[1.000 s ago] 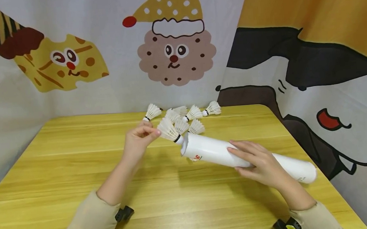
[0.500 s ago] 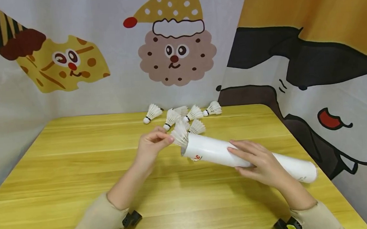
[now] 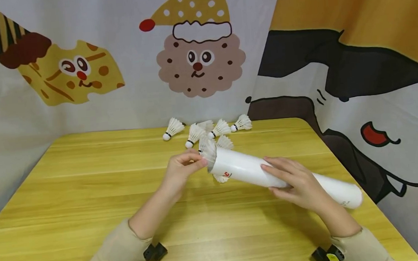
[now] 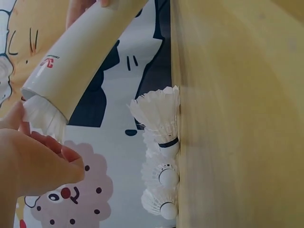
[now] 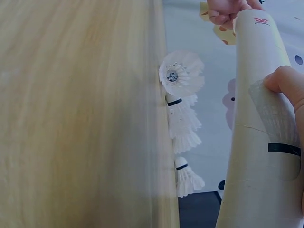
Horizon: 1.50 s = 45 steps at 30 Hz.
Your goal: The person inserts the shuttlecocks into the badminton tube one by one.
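Observation:
My right hand grips a long white shuttlecock tube around its middle and holds it tilted above the table, its mouth toward the left. At that mouth my left hand pinches the feathers of a white shuttlecock between thumb and fingers. The cork end is hidden inside the tube, while the feather skirt still sticks out. In the right wrist view, the tube's side carries a printed shuttlecock picture beneath the thumb.
Several loose shuttlecocks lie along the far edge of the wooden table. One more shuttlecock shows partly behind the tube near its mouth. A curtain with cartoon prints hangs directly behind the table.
My left hand has moved right and slightly down, pushing the shuttlecock cork first into the tube's mouth. The right hand and tube have stayed almost in place.

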Tool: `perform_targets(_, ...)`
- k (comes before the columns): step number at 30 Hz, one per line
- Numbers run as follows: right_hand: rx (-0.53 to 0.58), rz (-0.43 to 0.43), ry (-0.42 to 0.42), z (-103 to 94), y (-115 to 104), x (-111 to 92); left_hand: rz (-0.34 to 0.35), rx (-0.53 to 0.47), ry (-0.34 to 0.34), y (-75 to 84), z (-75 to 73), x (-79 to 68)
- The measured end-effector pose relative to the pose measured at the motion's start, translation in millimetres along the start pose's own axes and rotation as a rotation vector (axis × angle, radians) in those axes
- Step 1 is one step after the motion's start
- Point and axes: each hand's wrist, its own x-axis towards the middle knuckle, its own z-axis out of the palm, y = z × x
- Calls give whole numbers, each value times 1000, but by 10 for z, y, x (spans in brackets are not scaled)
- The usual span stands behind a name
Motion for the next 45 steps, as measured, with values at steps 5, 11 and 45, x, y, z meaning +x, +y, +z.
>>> perform_targets(5,-2,3,-8,13,4,-2,91,184,-17,1,-10,8)
perform_targets(11,-7,1,-17,27,6,-3,174,328,-56,13,-25,8)
perform_targets(45,11,-40,-23,112,-61,1,84,172,-258,-66,-4,7)
